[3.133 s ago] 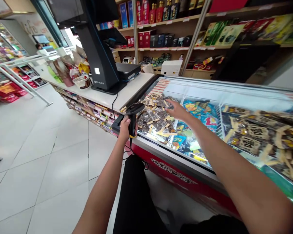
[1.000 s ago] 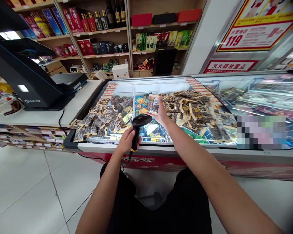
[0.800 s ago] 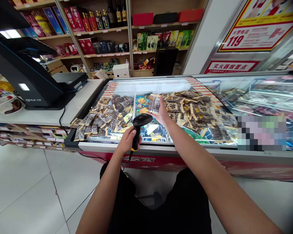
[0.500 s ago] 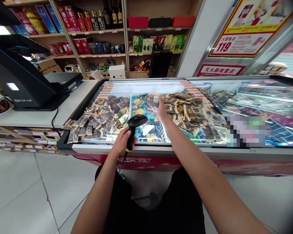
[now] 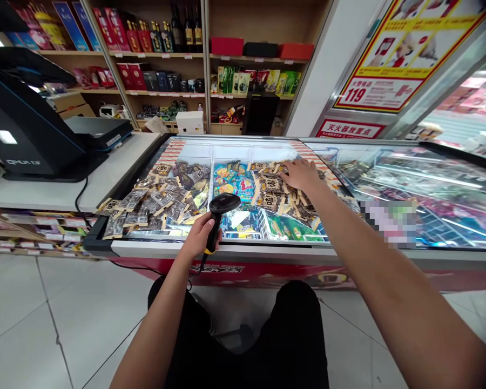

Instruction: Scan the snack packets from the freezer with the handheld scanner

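Observation:
My left hand (image 5: 200,235) is wrapped round the handle of a black and yellow barcode scanner (image 5: 224,203), its head tipped over the near edge of the freezer. My right hand (image 5: 302,175) lies palm down on the right-hand pile of small snack packets (image 5: 269,186), fingers spread and touching the packets. They are see-through bags with dark contents and tan labelled ends. A second pile of similar packets (image 5: 157,201) covers the left part of the freezer's glass top. Between the piles, blue packages (image 5: 230,178) show through the glass.
The chest freezer (image 5: 267,252) runs across in front of my knees. A black checkout scale (image 5: 36,129) stands on the white counter (image 5: 65,197) at left. Behind are wooden shelves (image 5: 157,54) with bottles and boxes. The scanner's cable (image 5: 146,266) hangs along the freezer's front.
My right hand has moved right and let go of the packet it held upright; it now rests on the right pile. The left hand and scanner stay nearly in place. The view has shifted slightly.

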Action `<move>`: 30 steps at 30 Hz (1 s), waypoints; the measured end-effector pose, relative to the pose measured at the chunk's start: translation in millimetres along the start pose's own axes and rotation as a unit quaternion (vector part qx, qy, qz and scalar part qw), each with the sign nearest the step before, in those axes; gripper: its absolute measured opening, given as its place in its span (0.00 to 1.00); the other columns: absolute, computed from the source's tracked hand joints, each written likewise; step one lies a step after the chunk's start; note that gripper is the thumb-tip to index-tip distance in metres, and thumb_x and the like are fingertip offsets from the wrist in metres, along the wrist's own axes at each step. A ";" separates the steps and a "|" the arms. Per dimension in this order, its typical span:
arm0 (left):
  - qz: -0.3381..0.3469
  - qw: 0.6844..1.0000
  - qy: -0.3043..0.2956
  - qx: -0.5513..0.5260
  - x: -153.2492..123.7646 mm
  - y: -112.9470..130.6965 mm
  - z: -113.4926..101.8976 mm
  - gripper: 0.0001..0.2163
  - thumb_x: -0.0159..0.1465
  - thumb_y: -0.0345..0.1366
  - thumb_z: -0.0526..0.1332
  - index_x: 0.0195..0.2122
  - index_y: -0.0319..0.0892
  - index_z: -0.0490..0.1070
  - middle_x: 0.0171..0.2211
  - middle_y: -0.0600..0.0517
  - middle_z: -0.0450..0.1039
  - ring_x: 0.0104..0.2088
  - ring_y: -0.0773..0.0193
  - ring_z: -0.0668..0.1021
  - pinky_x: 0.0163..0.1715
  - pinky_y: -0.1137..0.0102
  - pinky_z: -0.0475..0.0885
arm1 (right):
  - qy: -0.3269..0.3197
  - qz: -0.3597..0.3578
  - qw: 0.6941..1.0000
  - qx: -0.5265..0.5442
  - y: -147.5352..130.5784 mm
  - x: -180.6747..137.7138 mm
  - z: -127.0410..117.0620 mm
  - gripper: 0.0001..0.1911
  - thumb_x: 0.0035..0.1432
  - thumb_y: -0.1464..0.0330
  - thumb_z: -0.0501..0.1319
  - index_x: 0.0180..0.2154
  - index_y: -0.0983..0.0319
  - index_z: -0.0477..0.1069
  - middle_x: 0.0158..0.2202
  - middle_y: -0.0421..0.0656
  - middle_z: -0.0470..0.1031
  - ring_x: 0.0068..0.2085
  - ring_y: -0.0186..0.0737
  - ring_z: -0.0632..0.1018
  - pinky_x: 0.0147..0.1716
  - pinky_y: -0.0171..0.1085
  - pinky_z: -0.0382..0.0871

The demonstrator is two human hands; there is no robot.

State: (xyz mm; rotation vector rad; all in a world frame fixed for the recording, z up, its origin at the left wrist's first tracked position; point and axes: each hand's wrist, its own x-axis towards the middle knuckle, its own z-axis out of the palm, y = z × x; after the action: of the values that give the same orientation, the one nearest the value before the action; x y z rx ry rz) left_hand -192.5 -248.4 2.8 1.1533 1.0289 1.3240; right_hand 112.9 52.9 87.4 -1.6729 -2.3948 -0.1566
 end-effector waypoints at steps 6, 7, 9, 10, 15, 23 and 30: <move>0.007 1.000 0.019 -0.019 0.4 -3.5 3.8 0.33 0.66 0.72 0.68 0.50 0.45 0.69 0.25 0.57 0.78 0.16 0.64 0.76 0.16 0.71 0.69 | 0.077 0.003 0.997 -0.022 -32.4 -10.8 -7.7 0.27 0.83 0.56 0.60 0.68 0.68 0.81 0.80 0.70 0.67 0.85 0.76 0.57 0.81 0.77 0.43; 0.014 0.999 0.023 -0.024 0.4 -3.8 4.4 0.34 0.65 0.72 0.68 0.51 0.44 0.70 0.25 0.56 0.78 0.15 0.64 0.76 0.16 0.71 0.69 | 0.105 -0.013 0.994 -0.022 -42.2 -11.5 -6.6 0.27 0.83 0.57 0.59 0.68 0.68 0.81 0.80 0.69 0.67 0.86 0.75 0.58 0.82 0.76 0.44; 0.029 0.999 0.033 -0.032 -0.2 -2.8 2.4 0.35 0.65 0.73 0.68 0.52 0.44 0.70 0.25 0.56 0.78 0.15 0.64 0.76 0.16 0.71 0.68 | 0.144 -0.065 0.987 -0.005 -66.9 -12.4 0.0 0.28 0.83 0.58 0.57 0.70 0.69 0.80 0.79 0.67 0.70 0.85 0.72 0.60 0.83 0.71 0.50; 0.033 0.998 0.034 -0.033 -1.0 -1.1 -0.9 0.35 0.65 0.73 0.67 0.52 0.44 0.71 0.25 0.56 0.78 0.15 0.63 0.76 0.16 0.71 0.68 | 0.144 -0.097 0.985 0.016 -81.9 -13.0 5.5 0.28 0.83 0.59 0.57 0.70 0.69 0.79 0.78 0.66 0.72 0.84 0.71 0.62 0.83 0.69 0.52; 0.054 0.997 0.056 -0.004 -14.7 15.6 -44.3 0.35 0.66 0.73 0.68 0.51 0.43 0.72 0.25 0.55 0.79 0.16 0.62 0.77 0.16 0.71 0.69 | 0.056 -0.244 0.956 0.153 -175.9 -20.0 45.7 0.29 0.82 0.57 0.56 0.72 0.63 0.79 0.72 0.58 0.80 0.76 0.65 0.76 0.79 0.59 0.67; 0.082 0.976 0.198 -0.027 -37.3 15.0 -95.5 0.33 0.65 0.73 0.66 0.46 0.46 0.68 0.24 0.55 0.76 0.15 0.62 0.75 0.15 0.69 0.67 | -0.094 -0.208 0.890 0.394 -332.1 19.8 80.5 0.23 0.78 0.62 0.63 0.68 0.59 0.82 0.70 0.53 0.84 0.69 0.57 0.84 0.71 0.51 0.77; 0.105 0.956 0.269 -0.042 -31.0 4.0 -90.2 0.34 0.64 0.77 0.63 0.45 0.48 0.66 0.25 0.54 0.76 0.19 0.59 0.78 0.16 0.68 0.68 | -0.087 -0.123 0.929 0.338 -415.7 82.1 88.5 0.28 0.78 0.61 0.63 0.72 0.61 0.80 0.72 0.59 0.81 0.72 0.66 0.80 0.74 0.61 0.71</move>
State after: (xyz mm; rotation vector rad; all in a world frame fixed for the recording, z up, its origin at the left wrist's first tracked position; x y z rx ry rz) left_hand -282.6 -276.9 -10.7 0.8681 1.2418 1.8980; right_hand -313.8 1.9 35.9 -1.0994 -2.3673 0.7262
